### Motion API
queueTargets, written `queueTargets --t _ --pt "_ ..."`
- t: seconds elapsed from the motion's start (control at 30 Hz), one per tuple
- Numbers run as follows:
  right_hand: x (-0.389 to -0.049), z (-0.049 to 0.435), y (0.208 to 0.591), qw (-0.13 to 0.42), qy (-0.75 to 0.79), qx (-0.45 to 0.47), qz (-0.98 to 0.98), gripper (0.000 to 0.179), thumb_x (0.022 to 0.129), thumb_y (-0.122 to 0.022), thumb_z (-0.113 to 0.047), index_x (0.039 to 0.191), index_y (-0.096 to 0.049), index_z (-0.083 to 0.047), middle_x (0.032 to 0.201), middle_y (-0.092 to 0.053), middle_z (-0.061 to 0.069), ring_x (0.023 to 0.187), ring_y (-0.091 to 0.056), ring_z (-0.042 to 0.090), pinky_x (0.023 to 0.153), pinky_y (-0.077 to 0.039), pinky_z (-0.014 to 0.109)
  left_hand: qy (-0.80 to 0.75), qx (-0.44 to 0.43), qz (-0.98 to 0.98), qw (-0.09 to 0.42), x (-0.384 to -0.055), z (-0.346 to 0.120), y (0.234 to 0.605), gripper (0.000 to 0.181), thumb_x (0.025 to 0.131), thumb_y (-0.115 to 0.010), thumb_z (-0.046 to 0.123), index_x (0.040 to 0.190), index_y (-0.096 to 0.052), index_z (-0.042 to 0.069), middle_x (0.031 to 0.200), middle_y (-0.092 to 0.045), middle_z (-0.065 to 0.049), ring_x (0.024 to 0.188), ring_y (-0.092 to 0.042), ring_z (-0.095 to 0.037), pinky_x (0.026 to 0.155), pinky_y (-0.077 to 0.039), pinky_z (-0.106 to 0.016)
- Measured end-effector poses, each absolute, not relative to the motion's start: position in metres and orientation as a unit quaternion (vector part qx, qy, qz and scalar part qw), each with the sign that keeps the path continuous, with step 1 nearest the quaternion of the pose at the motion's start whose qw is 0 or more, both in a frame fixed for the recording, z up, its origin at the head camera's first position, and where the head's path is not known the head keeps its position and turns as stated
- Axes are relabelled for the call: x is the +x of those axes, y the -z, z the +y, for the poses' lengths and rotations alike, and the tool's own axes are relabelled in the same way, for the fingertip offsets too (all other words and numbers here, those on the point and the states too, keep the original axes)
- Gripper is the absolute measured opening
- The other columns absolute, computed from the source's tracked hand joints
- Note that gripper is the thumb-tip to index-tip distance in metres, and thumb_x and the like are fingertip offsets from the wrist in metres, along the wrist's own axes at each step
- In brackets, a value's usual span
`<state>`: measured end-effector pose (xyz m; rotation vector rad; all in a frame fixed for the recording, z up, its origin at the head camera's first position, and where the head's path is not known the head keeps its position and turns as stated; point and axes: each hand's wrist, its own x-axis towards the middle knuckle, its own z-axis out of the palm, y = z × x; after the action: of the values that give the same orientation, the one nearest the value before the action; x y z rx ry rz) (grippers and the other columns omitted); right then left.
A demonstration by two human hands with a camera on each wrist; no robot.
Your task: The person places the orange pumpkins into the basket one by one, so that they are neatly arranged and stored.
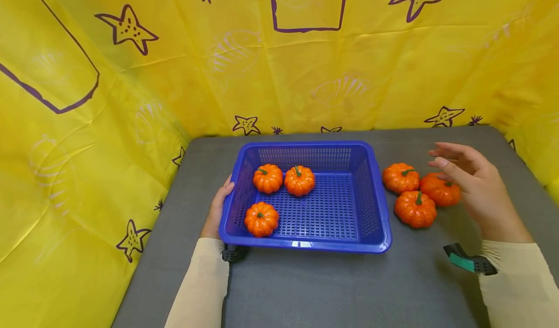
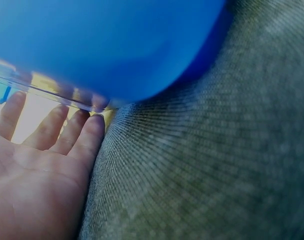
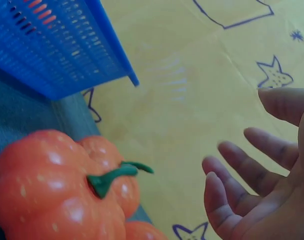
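Observation:
A blue plastic basket (image 1: 305, 244) lies on the grey table, with three small orange pumpkins inside: one at the back left (image 1: 268, 178), one beside it (image 1: 299, 180) and one at the front left (image 1: 261, 219). My left hand (image 1: 217, 211) touches the basket's left side, its fingers (image 2: 87, 137) fairly straight against the outer wall. To the right of the basket, three more pumpkins sit clustered: a rear left one (image 1: 399, 178), a front one (image 1: 415, 209) and a right one (image 1: 440, 190). My right hand (image 1: 478, 187) hovers above the right one, fingers loosely bent and holding nothing.
Yellow cloth (image 1: 288, 80) with star and fish drawings hangs behind the table (image 1: 332, 289) and along both sides. Dark straps (image 1: 471, 262) are at both wrists, over cream sleeves.

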<state>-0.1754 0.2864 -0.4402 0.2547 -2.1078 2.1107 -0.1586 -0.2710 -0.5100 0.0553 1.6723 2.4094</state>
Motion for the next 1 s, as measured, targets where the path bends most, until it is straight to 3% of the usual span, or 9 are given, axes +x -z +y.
queueTargets --t 0.57,0.83,1.0 --pt "-0.173 0.313 0.455 0.119 -0.754 0.052 -0.644 0.039 0.105 -0.067 0.002 0.144 -0.065 0.0 0.124 -0.075 0.002 0.107 -0.07 0.012 0.083 -0.055 0.016 -0.814 0.028 0.571 0.101 -0.159 -0.271 0.51 0.065 0.111 -0.032 0.036 0.175 -0.022 0.032 0.173 -0.034 -0.005 0.152 -0.036 -0.038 0.121 -0.036 -0.049" --pt "-0.173 0.329 0.469 0.121 -0.709 -0.031 -0.694 0.036 0.104 -0.073 -0.006 0.14 -0.07 -0.014 0.12 -0.074 -0.011 0.111 -0.065 -0.001 0.081 -0.051 0.01 -0.812 0.024 0.574 0.106 -0.158 -0.271 0.508 0.064 0.111 -0.036 0.038 0.174 -0.026 0.034 0.173 -0.035 -0.002 0.153 -0.037 -0.036 0.122 -0.034 -0.052" --pt "-0.173 0.335 0.482 0.094 -0.62 -0.07 -0.776 0.035 0.107 -0.072 -0.021 0.141 -0.067 -0.029 0.118 -0.069 -0.023 0.106 -0.062 -0.003 0.08 -0.048 0.008 -0.813 0.029 0.573 0.104 -0.159 -0.272 0.51 0.064 0.111 -0.035 0.037 0.174 -0.025 0.034 0.173 -0.034 -0.003 0.154 -0.036 -0.036 0.122 -0.035 -0.05"
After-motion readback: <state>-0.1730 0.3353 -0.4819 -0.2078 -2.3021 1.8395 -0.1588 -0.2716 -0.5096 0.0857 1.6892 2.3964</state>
